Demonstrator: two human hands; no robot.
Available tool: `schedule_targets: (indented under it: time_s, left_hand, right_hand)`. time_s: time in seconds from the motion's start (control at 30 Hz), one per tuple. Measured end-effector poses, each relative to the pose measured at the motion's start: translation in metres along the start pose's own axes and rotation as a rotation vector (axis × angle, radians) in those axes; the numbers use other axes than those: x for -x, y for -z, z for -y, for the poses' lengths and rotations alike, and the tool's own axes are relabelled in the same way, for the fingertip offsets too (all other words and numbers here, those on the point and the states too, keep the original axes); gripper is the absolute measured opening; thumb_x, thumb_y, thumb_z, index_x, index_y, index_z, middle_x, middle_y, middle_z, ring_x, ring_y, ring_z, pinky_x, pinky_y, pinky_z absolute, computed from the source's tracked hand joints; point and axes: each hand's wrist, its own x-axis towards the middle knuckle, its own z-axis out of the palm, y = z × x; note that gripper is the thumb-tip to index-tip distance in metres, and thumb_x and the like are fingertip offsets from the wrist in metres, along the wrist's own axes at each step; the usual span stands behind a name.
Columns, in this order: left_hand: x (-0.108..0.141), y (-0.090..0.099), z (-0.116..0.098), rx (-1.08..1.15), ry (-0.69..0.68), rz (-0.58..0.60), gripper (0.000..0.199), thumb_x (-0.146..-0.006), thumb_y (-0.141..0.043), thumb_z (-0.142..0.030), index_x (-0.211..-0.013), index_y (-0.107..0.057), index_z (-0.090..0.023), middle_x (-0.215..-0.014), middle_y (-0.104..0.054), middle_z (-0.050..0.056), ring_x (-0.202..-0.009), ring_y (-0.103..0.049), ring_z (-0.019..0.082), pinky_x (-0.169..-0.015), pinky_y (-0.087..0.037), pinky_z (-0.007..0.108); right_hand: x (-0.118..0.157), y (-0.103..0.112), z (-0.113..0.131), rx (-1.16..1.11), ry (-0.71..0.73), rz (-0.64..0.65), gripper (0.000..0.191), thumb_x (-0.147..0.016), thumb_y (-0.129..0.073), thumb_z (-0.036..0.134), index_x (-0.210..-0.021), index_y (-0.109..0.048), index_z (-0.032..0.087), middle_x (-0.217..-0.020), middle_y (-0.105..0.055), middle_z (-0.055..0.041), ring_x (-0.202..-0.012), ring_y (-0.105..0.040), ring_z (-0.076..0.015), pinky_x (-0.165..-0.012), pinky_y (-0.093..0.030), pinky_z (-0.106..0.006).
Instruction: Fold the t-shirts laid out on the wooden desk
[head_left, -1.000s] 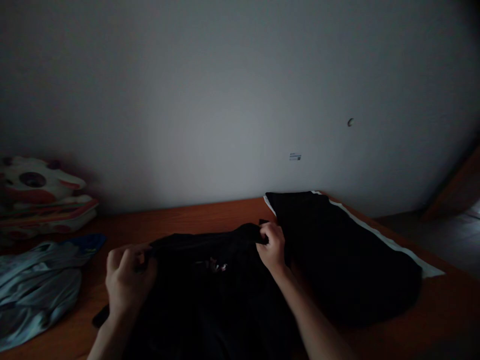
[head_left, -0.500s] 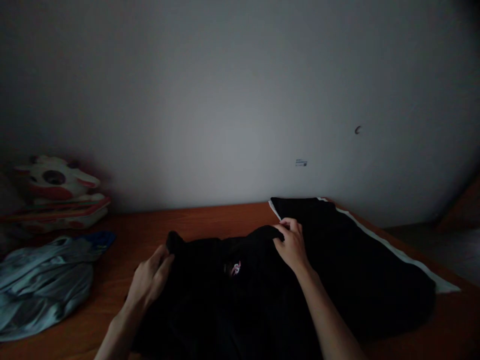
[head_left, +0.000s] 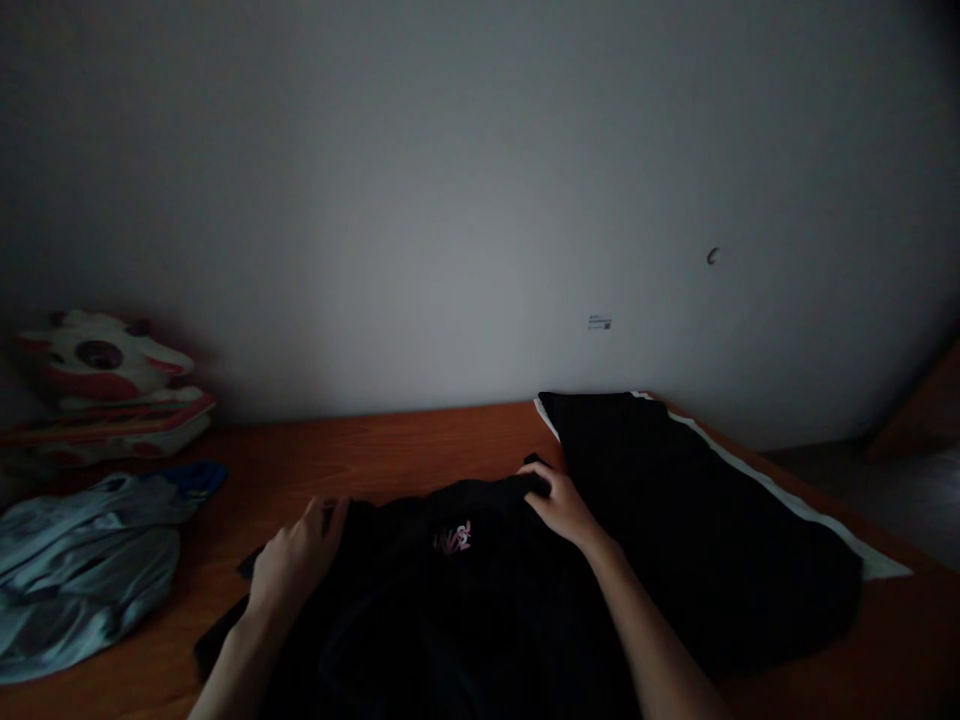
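A black garment (head_left: 442,610) with a small pink and white print near its top edge lies in front of me on the wooden surface. My left hand (head_left: 300,550) is closed on its upper left corner. Fingers and thumb of my right hand (head_left: 555,500) pinch its upper right edge. To the right lies a second black garment (head_left: 660,500) with white trim along its edges, partly hidden by my right forearm.
A crumpled grey garment (head_left: 90,570) with a blue part lies at the left. Behind it stands a cow-shaped toy keyboard (head_left: 112,390). The wooden surface (head_left: 300,450) meets a grey wall (head_left: 450,220) at the back.
My right hand has moved slightly left and down with the garment's edge. The left corner has come down, and more black cloth shows beside my left wrist. The pink print is more visible.
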Motion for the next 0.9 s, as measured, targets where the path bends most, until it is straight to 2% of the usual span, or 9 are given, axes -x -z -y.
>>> schedule_targets:
  time_s: [0.07, 0.13, 0.23, 0.33, 0.4, 0.53, 0.63, 0.77, 0.9]
  left_hand:
    - [0.001, 0.002, 0.002, -0.027, -0.017, -0.013, 0.052, -0.094, -0.034, -0.050, -0.124, -0.058, -0.016, -0.107, -0.075, 0.018, -0.096, -0.072, 0.039, -0.079, -0.054, 0.049]
    - [0.000, -0.001, 0.005, 0.002, -0.130, -0.070, 0.055, -0.089, -0.040, -0.045, -0.131, -0.054, -0.013, -0.115, -0.071, 0.019, -0.109, -0.068, 0.036, -0.092, -0.052, 0.048]
    - [-0.002, -0.008, 0.008, 0.031, -0.256, -0.069, 0.055, -0.084, -0.044, -0.039, -0.133, -0.057, -0.017, -0.121, -0.068, 0.015, -0.110, -0.068, 0.031, -0.101, -0.049, 0.044]
    - [-0.004, -0.010, 0.010, 0.035, -0.203, 0.010, 0.047, -0.084, -0.045, -0.042, -0.120, -0.065, -0.020, -0.108, -0.072, 0.014, -0.099, -0.071, 0.032, -0.088, -0.053, 0.043]
    - [-0.006, -0.008, 0.012, 0.067, -0.129, 0.002, 0.040, -0.084, -0.045, -0.038, -0.115, -0.064, -0.021, -0.097, -0.075, 0.012, -0.089, -0.073, 0.032, -0.079, -0.054, 0.041]
    - [-0.012, -0.003, 0.017, 0.304, 0.050, -0.134, 0.021, -0.084, -0.046, -0.034, -0.099, -0.057, -0.024, -0.072, -0.071, 0.006, -0.065, -0.071, 0.028, -0.062, -0.050, 0.035]
    - [-0.011, 0.004, 0.014, 0.587, 0.052, -0.262, 0.018, -0.084, -0.045, -0.043, -0.088, -0.051, -0.026, -0.065, -0.064, 0.001, -0.060, -0.066, 0.024, -0.055, -0.049, 0.031]
    - [0.003, 0.024, -0.003, 0.690, 0.009, -0.382, 0.024, -0.080, -0.048, -0.047, -0.090, -0.053, -0.026, -0.070, -0.062, -0.001, -0.063, -0.062, 0.019, -0.055, -0.047, 0.028]
    - [0.017, 0.042, -0.024, 0.831, 0.066, -0.282, 0.028, -0.078, -0.050, -0.048, -0.097, -0.053, -0.027, -0.057, -0.056, -0.006, -0.047, -0.053, 0.017, -0.043, -0.039, 0.025]
  right_hand:
    - [0.001, -0.010, -0.009, 0.107, -0.051, 0.020, 0.025, -0.077, -0.058, 0.016, -0.096, -0.072, 0.023, -0.097, -0.078, -0.0033, -0.094, -0.073, -0.0214, -0.088, -0.053, -0.032]
    - [0.002, -0.017, -0.014, 0.172, -0.084, 0.020, 0.023, -0.079, -0.058, 0.015, -0.095, -0.073, 0.023, -0.095, -0.079, -0.0045, -0.093, -0.074, -0.0231, -0.086, -0.053, -0.033]
    - [0.003, -0.022, -0.017, 0.203, -0.106, -0.008, 0.023, -0.081, -0.060, 0.018, -0.098, -0.073, 0.022, -0.094, -0.079, -0.0071, -0.093, -0.074, -0.0262, -0.084, -0.054, -0.035]
    - [0.004, -0.022, -0.019, 0.200, -0.086, -0.012, 0.024, -0.082, -0.058, 0.018, -0.100, -0.074, 0.023, -0.093, -0.079, -0.0058, -0.092, -0.074, -0.0246, -0.083, -0.054, -0.033]
    - [0.006, -0.020, -0.021, 0.166, -0.034, -0.043, 0.029, -0.082, -0.056, 0.013, -0.103, -0.073, 0.023, -0.097, -0.078, -0.0046, -0.094, -0.073, -0.0226, -0.086, -0.054, -0.032]
    - [0.007, -0.008, -0.021, 0.247, 0.098, -0.249, 0.032, -0.077, -0.059, 0.008, -0.099, -0.076, 0.024, -0.100, -0.072, -0.0062, -0.097, -0.067, -0.0239, -0.092, -0.052, -0.040]
    - [0.006, 0.008, -0.015, 0.361, 0.154, -0.397, 0.030, -0.073, -0.064, 0.010, -0.093, -0.079, 0.025, -0.094, -0.065, -0.0070, -0.093, -0.062, -0.0253, -0.089, -0.050, -0.043]
    - [0.003, 0.030, -0.008, 0.143, 0.148, -0.315, 0.028, -0.076, -0.059, 0.016, -0.094, -0.079, 0.023, -0.083, -0.066, -0.0036, -0.079, -0.063, -0.0207, -0.077, -0.051, -0.033]
    - [0.002, 0.042, -0.003, -0.021, 0.009, -0.231, 0.019, -0.077, -0.063, 0.033, -0.083, -0.077, 0.022, -0.079, -0.070, -0.0040, -0.077, -0.066, -0.0218, -0.073, -0.051, -0.032]
